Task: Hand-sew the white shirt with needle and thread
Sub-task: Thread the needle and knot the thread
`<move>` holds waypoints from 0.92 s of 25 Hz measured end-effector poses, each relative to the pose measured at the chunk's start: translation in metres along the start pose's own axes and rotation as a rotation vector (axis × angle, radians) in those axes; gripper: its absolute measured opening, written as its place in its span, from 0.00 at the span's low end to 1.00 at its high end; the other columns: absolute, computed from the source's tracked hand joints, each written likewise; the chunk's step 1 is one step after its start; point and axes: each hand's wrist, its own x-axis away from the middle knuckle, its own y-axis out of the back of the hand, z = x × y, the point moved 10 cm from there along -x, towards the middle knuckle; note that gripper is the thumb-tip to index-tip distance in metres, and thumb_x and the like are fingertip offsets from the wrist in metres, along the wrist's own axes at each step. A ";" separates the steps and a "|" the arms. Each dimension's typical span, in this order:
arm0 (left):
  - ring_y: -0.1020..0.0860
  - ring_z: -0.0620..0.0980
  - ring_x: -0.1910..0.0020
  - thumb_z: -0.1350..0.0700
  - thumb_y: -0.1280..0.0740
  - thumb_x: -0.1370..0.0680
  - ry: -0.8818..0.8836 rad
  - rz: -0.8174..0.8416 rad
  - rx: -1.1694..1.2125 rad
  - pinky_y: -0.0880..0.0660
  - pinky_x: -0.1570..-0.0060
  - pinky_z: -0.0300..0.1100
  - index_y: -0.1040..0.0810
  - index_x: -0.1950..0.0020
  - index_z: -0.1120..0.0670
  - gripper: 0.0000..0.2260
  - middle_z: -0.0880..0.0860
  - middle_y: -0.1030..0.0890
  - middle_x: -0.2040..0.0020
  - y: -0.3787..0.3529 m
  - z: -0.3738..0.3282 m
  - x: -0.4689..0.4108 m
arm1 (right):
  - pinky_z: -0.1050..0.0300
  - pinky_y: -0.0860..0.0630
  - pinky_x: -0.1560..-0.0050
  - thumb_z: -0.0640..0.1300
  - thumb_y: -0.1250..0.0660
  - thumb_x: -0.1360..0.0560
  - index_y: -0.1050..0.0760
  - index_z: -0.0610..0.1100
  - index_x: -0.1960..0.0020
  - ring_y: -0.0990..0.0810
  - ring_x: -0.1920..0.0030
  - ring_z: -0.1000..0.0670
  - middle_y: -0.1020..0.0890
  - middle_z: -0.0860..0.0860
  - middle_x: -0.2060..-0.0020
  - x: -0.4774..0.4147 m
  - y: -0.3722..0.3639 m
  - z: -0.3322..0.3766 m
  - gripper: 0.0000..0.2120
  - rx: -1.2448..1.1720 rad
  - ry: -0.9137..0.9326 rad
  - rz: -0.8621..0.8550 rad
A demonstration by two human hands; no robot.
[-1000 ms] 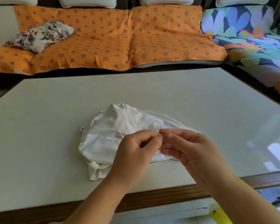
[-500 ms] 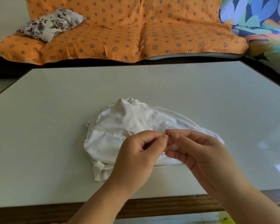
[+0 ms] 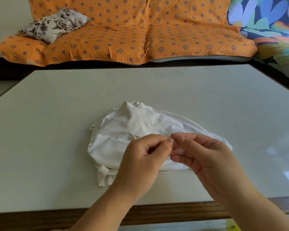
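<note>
At the far left a floral cushion (image 3: 54, 24) leans on a sofa draped in an orange patterned cover (image 3: 140, 35). Nearer, a pale table (image 3: 48, 139) fills most of the view, with a wooden edge along its near side.

The white shirt (image 3: 123, 135) lies crumpled in a low heap on the table, a little left of centre and towards the near edge.

The left hand (image 3: 140, 164) comes in from the near side, forearm angled up and to the right, and is held over the shirt's near right part. Its fingers are curled in, and the thumb tip presses against the forefinger, pinching something very fine. The right hand (image 3: 205, 157) reaches in from the near right, palm turned to the left, with its thumb and forefinger closed in a pinch that almost touches the left hand's. Its other fingers are loosely bent beneath.

A thin strand of thread (image 3: 167, 171) shows between the two pinches and again trailing along the shirt's near edge. The needle is too small to make out.

At the far right lies a bright leaf-patterned cover (image 3: 270, 22).
</note>
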 end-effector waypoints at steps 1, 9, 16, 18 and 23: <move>0.29 0.36 0.78 0.62 0.37 0.20 -0.001 0.000 0.000 0.36 0.73 0.24 0.17 0.56 0.54 0.10 0.38 0.30 0.81 0.000 0.000 0.000 | 0.60 0.20 0.62 0.43 0.30 0.36 0.14 0.41 0.59 0.15 0.61 0.45 0.15 0.39 0.63 0.000 0.000 0.001 0.09 0.003 0.003 -0.003; 0.29 0.35 0.78 0.62 0.37 0.20 0.006 0.012 0.000 0.36 0.73 0.24 0.16 0.54 0.54 0.10 0.38 0.29 0.80 -0.001 0.001 0.001 | 0.61 0.20 0.62 0.44 0.30 0.36 0.14 0.42 0.61 0.15 0.62 0.46 0.15 0.40 0.64 0.002 0.001 0.003 0.08 0.040 0.037 -0.023; 0.30 0.36 0.78 0.61 0.36 0.20 -0.005 -0.008 -0.004 0.36 0.73 0.25 0.17 0.57 0.52 0.11 0.39 0.30 0.80 0.002 0.002 0.000 | 0.61 0.20 0.60 0.45 0.29 0.38 0.14 0.43 0.57 0.14 0.60 0.45 0.14 0.40 0.62 0.003 -0.001 0.003 0.11 0.051 0.042 -0.007; 0.30 0.37 0.78 0.61 0.36 0.20 -0.013 -0.013 -0.017 0.36 0.72 0.25 0.17 0.58 0.51 0.11 0.39 0.30 0.80 0.003 0.002 0.000 | 0.61 0.20 0.60 0.45 0.29 0.38 0.14 0.42 0.57 0.14 0.59 0.45 0.14 0.39 0.62 0.003 0.000 0.003 0.12 0.052 0.041 -0.008; 0.30 0.36 0.78 0.61 0.36 0.20 -0.020 -0.012 -0.030 0.36 0.72 0.25 0.17 0.57 0.52 0.11 0.38 0.30 0.80 0.002 0.003 0.000 | 0.61 0.20 0.60 0.45 0.30 0.37 0.14 0.42 0.58 0.14 0.60 0.45 0.15 0.40 0.62 0.003 0.000 0.003 0.10 0.048 0.042 -0.006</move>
